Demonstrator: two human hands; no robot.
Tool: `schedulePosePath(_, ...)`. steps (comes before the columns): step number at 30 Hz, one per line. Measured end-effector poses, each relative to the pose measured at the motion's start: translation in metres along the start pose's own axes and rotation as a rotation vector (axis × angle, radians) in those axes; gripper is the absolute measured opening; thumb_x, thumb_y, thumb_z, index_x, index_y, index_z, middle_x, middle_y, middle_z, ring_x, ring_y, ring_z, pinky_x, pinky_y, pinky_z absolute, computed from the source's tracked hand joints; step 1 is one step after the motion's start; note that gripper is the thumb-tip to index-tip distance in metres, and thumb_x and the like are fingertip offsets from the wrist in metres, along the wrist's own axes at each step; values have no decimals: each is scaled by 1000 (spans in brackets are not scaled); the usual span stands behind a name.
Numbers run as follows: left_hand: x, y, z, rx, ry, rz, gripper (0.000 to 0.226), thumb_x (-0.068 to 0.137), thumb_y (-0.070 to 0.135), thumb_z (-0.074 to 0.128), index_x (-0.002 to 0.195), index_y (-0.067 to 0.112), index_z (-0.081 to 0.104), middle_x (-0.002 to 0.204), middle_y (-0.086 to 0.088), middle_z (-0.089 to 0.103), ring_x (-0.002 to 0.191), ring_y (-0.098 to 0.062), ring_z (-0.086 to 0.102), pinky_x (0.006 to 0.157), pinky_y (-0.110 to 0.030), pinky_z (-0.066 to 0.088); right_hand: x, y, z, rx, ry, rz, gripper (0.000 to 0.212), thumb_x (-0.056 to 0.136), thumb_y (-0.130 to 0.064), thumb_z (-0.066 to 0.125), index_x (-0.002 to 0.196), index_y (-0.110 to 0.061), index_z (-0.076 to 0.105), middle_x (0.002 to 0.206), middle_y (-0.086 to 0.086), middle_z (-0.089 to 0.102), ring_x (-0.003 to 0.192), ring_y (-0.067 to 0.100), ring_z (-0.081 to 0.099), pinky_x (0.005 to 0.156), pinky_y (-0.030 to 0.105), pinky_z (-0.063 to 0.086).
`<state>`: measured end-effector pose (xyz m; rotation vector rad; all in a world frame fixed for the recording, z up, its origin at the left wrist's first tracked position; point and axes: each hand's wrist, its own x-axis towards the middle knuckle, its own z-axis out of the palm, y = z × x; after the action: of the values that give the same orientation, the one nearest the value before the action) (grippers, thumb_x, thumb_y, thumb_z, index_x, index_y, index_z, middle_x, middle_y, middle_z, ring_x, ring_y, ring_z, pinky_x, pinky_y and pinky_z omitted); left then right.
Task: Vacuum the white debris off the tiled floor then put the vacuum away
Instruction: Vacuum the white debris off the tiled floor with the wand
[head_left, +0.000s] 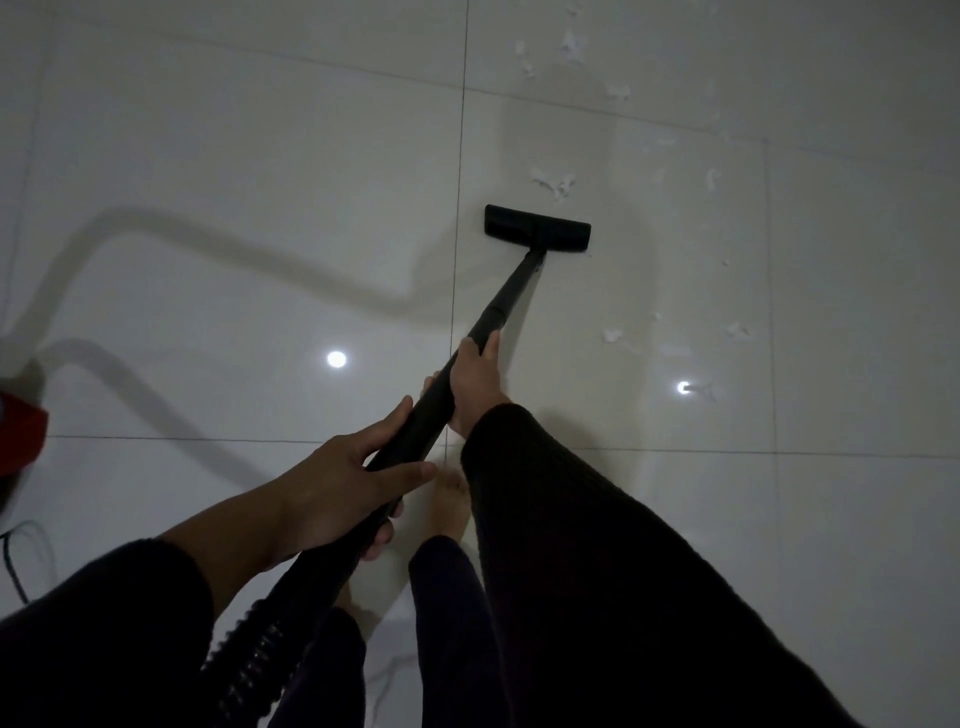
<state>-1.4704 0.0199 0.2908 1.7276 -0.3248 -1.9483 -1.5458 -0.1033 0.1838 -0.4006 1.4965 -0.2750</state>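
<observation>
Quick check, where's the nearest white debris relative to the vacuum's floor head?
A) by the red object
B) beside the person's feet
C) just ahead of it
C: white scraps lie just beyond the floor head, with more scattered farther ahead and to the right.
</observation>
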Motion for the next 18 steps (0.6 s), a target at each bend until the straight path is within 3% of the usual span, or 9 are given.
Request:
schedulePosePath(15, 58, 80, -10, -42, 63, 41, 75, 88, 18, 63, 143, 49, 23, 61, -9, 52, 41, -15, 52, 43, -26, 47, 53, -90, 25, -44, -52, -20, 59, 101, -27, 37, 146, -51, 8, 121, 7, 45, 76, 19, 51, 66, 33, 51)
schedulePosePath(18, 71, 95, -20, -58, 60, 47, 74, 89, 18, 63, 142, 51, 24, 62, -10, 52, 43, -16, 51, 43, -26, 47, 67, -108, 37, -36, -56, -21, 59, 101, -28, 37, 146, -51, 8, 130, 8, 43, 75, 19, 51, 64, 32, 51)
